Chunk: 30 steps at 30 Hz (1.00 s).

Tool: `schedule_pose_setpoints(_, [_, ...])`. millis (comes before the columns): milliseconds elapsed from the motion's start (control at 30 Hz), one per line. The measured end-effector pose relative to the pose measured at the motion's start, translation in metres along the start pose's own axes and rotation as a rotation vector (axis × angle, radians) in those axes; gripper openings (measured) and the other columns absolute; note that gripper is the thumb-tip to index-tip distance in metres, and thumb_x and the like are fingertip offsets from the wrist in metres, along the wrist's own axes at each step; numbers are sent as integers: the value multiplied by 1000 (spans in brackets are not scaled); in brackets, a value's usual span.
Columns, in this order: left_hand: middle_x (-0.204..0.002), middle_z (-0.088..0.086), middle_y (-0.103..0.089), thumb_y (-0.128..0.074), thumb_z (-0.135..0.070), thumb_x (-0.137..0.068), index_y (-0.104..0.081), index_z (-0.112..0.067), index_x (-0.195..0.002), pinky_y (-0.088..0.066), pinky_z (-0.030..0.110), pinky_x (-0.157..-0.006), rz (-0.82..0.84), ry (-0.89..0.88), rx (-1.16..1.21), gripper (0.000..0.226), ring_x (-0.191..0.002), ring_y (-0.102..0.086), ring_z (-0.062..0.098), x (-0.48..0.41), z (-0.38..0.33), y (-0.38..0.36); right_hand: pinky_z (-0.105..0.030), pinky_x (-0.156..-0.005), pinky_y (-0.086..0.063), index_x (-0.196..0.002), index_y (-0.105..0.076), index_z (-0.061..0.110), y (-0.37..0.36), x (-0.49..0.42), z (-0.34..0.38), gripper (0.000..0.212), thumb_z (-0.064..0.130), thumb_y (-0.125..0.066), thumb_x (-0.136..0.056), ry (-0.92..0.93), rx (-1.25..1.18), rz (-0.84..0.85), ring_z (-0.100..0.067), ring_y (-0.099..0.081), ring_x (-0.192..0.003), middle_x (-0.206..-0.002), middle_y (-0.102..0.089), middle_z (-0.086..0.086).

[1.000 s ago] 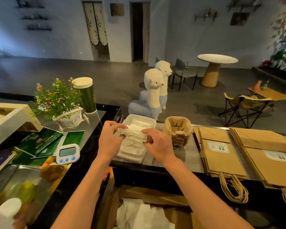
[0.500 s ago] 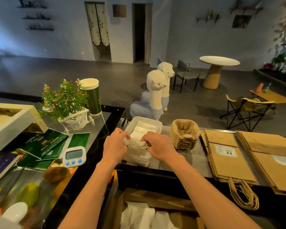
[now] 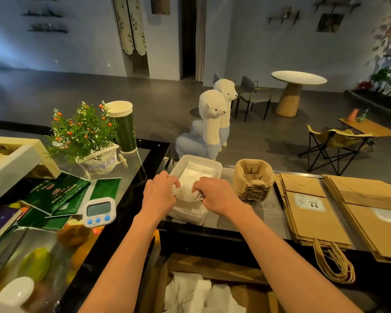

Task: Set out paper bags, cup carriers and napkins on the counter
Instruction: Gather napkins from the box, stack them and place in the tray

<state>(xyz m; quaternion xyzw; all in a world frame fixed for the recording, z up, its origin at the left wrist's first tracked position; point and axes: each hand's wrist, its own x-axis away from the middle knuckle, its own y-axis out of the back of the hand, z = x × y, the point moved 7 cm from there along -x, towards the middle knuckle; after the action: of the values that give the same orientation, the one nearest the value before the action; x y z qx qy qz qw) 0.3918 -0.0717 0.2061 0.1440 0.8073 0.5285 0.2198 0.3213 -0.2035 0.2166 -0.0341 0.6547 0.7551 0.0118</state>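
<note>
A white plastic tray [image 3: 215,166] sits on the counter, with white napkins inside. My left hand [image 3: 159,195] and my right hand [image 3: 216,195] each grip one end of a stack of white napkins [image 3: 186,195], held low over the tray's near half. To the right of the tray stands a nested stack of brown cup carriers [image 3: 253,180]. Further right, two piles of brown paper bags [image 3: 314,213] lie flat, handles hanging over the counter's near edge.
Left of the tray, a glass counter holds a potted plant [image 3: 84,136], a green cup [image 3: 123,127], green packets [image 3: 59,195] and a white timer [image 3: 99,211]. Below the counter, an open cardboard box [image 3: 212,272] holds loose white napkins. Two alpaca figures [image 3: 209,127] stand beyond.
Both hands have lowered the napkin stack from above the tray down into its near half, and they have drawn closer together.
</note>
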Motion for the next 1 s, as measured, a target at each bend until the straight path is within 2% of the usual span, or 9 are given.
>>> schedule_pose_setpoints(100, [-117,-5,-55,-78,-11,-84,-63,-32,-105,-41,34,-103,11,16,12,33,-111,-56,17,0,2,-3,-31,-83,-46,-126,-62,28,1,0,-1,37,10,-59,-94,-11,-1,9,-21,-58,-114,-125,-64,3])
schedule_pose_setpoints(167, [-114,-6,-56,-80,-16,-83,-59,-35,-102,-39,37,-106,85,18,-2,34,-110,-56,17,-2,3,-7,-30,-80,-44,-125,-62,29,-2,0,-3,39,8,-60,-93,-30,-12,32,-21,-58,-111,-123,-64,2])
schedule_pose_setpoints(267, [-110,-8,-52,-81,-21,-81,-61,-34,-111,-35,41,-110,234,-19,-38,38,-111,-55,16,-8,1,-8,-27,-75,-40,-123,-65,30,-3,-3,-4,40,7,-64,-91,-40,-35,84,-19,-58,-104,-119,-63,1])
schedule_pose_setpoints(367, [-116,-6,-57,-72,-17,-85,-63,-32,-120,-32,44,-113,334,-33,-72,39,-113,-55,16,-10,-2,-6,-27,-76,-40,-122,-67,31,-3,-4,-2,39,7,-63,-91,-21,-49,134,-18,-57,-104,-116,-61,3])
schedule_pose_setpoints(500, [-119,-5,-64,-55,-22,-96,-70,-31,-114,-34,44,-110,280,-39,-70,24,-109,-57,15,-9,-4,-4,-33,-90,-48,-113,-71,32,1,-3,-5,31,10,-63,-92,-56,-80,122,-20,-52,-110,-121,-54,1])
schedule_pose_setpoints(600, [-119,-7,-66,-57,-24,-96,-73,-30,-106,-37,43,-107,145,-64,-58,19,-108,-57,14,-6,-8,-3,-36,-99,-45,-108,-71,29,7,-1,-6,32,4,-59,-92,-82,-117,21,-19,-47,-115,-127,-54,2])
schedule_pose_setpoints(700, [-121,-8,-67,-58,-24,-96,-73,-29,-108,-38,41,-107,99,-112,50,20,-112,-59,14,0,-14,-7,-37,-99,-43,-120,-65,27,2,4,-3,39,2,-49,-94,-88,-185,28,-19,-52,-116,-128,-60,5])
schedule_pose_setpoints(833, [-113,-10,-71,-56,-23,-97,-77,-28,-102,-39,34,-104,123,-146,36,22,-102,-63,10,6,-17,-14,-32,-91,-44,-121,-67,31,-19,8,0,33,15,-48,-100,-56,-82,170,-20,-59,-111,-126,-66,5])
schedule_pose_setpoints(1000, [-124,-10,-67,-64,-24,-95,-73,-28,-113,-38,35,-107,96,-158,47,20,-113,-62,12,6,-17,-14,-38,-99,-47,-122,-68,30,-10,7,-1,31,20,-47,-102,-75,-112,61,-21,-57,-115,-130,-63,4])
